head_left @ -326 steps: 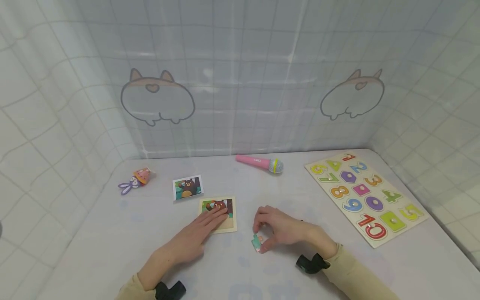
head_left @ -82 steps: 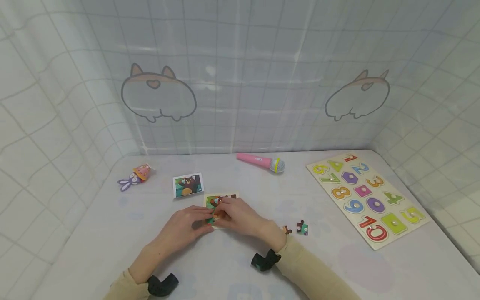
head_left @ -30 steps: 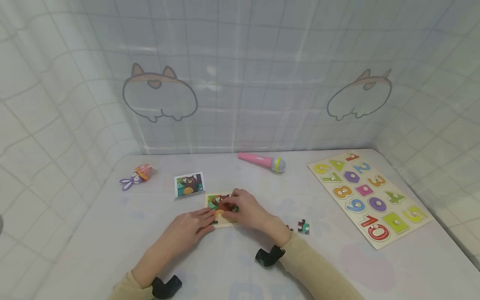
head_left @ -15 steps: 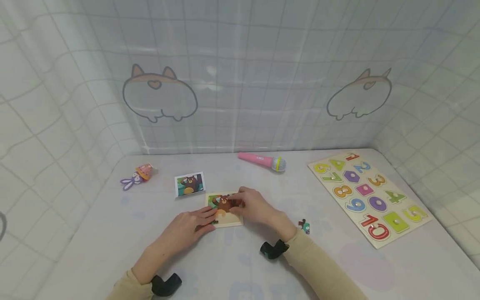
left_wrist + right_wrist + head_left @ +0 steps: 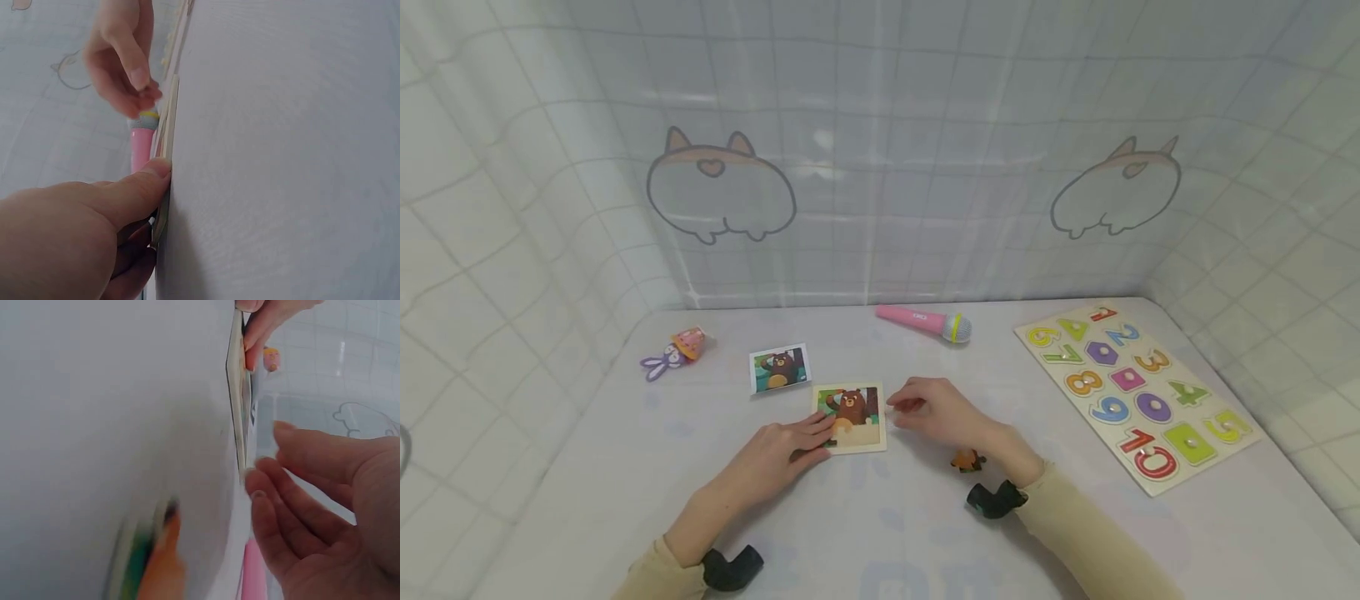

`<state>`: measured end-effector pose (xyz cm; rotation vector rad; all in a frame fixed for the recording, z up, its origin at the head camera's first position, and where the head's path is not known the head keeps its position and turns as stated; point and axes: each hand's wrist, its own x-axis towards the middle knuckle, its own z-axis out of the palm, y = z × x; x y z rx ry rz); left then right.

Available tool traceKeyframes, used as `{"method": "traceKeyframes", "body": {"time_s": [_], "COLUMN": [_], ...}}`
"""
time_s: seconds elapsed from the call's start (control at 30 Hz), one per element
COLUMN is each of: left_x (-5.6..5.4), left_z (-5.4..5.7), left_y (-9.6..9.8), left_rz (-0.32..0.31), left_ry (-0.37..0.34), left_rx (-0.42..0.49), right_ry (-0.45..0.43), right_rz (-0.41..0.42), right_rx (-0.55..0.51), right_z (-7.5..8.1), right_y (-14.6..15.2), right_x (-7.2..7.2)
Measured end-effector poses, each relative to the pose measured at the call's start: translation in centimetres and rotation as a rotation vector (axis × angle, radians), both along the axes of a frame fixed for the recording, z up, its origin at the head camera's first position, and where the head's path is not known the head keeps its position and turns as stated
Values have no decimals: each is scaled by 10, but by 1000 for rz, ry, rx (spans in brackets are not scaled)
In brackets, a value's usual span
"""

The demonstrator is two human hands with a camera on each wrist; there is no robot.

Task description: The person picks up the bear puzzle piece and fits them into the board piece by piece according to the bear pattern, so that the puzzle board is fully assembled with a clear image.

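Note:
A small wooden bear jigsaw board (image 5: 867,438) lies on the table, its upper part filled with pieces and its lower right showing bare wood. My left hand (image 5: 778,450) rests its straight fingers over the board's lower left corner, thumb at the near edge. In the left wrist view the thumb tip (image 5: 157,166) sits right against the board's rim. Just right of the board is my right hand (image 5: 943,412), fingers loosely bent and holding nothing. A loose orange and dark jigsaw piece (image 5: 967,460) lies beneath the right wrist, blurred in the right wrist view.
Behind the board lies a bear picture card (image 5: 779,369). Further back are a pink toy microphone (image 5: 917,321) and a purple rabbit toy (image 5: 672,354). A number and shape puzzle board (image 5: 1138,392) occupies the right side. Tiled-pattern curtains (image 5: 880,167) surround the table.
My right hand has let go of a dark piece, now in the board's upper right, and moved right off the board. The orange piece is uncovered; the green one is hidden. My left hand stays.

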<state>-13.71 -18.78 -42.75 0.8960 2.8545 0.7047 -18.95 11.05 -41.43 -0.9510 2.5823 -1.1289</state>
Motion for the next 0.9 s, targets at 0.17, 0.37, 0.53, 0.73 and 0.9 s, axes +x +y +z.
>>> {"method": "traceKeyframes", "body": {"time_s": [0.17, 0.37, 0.53, 0.73, 0.9], "left_x": [0, 1, 0, 0, 1], "left_z": [-2, -3, -3, -3, -4], "left_y": [-1, -1, -1, -1, 0], "left_rz": [0, -14, -8, 6, 27], "left_ry": [-3, 10, 8, 2, -8], "left_rx": [7, 21, 28, 23, 23], "right_ry": [4, 43, 30, -2, -11], "right_rz": [-22, -25, -37, -49, -26], "right_rx": [-17, -23, -33, -33, -40], "right_z": [4, 0, -5, -14, -20], "right_y": [25, 58, 82, 101, 108], "right_x": [8, 17, 24, 27, 27]}}
